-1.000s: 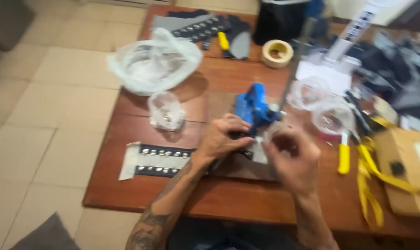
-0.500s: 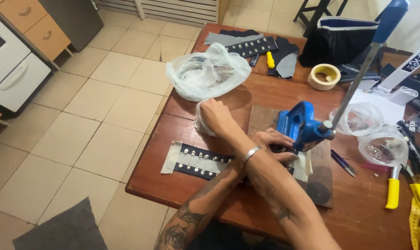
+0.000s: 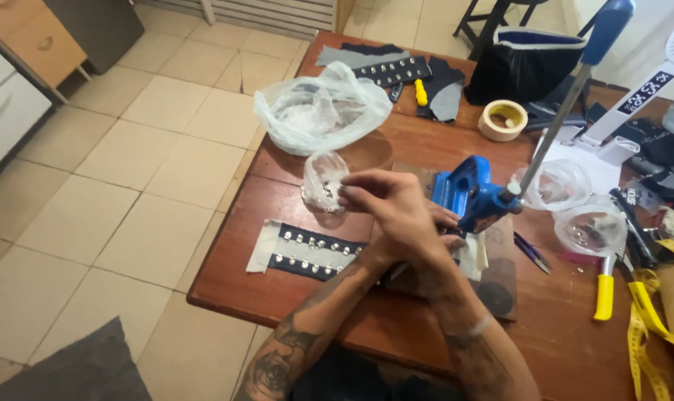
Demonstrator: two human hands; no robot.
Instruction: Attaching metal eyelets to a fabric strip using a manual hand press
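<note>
Press [image 3: 470,194], blue, hand-lever type, stands on a dark mat just right of the left hand [image 3: 385,204], its long handle [image 3: 567,96] raked up and away. Wooden surface [image 3: 277,289] crowded; press sits mid-surface, well in from the edges.

Left hand reaches across toward a small clear bag [image 3: 324,178] of metal studs, fingertips pinched together right at the bag's mouth. Likely a stud between them, but too small to tell. Right hand [image 3: 445,223] mostly hidden beneath the left wrist, at the press base; grip cannot be told.

Dark strip [image 3: 315,251] already set with rows of studs lies near the surface's edge, below the left hand. Bigger crumpled plastic bag [image 3: 322,111] beyond the small one. Two more clear bags [image 3: 586,223] right of the press.

Risks, as I judge them:
- Arms are crossed; the left forearm could knock the press or drag the workpiece off line.
- Right fingers sit close under the press head; a bumped handle could nip them.
- Small bag stands soft and open; a snag would tip studs across the surface and onto the floor.
- A pinched stud is easily dropped.
</note>
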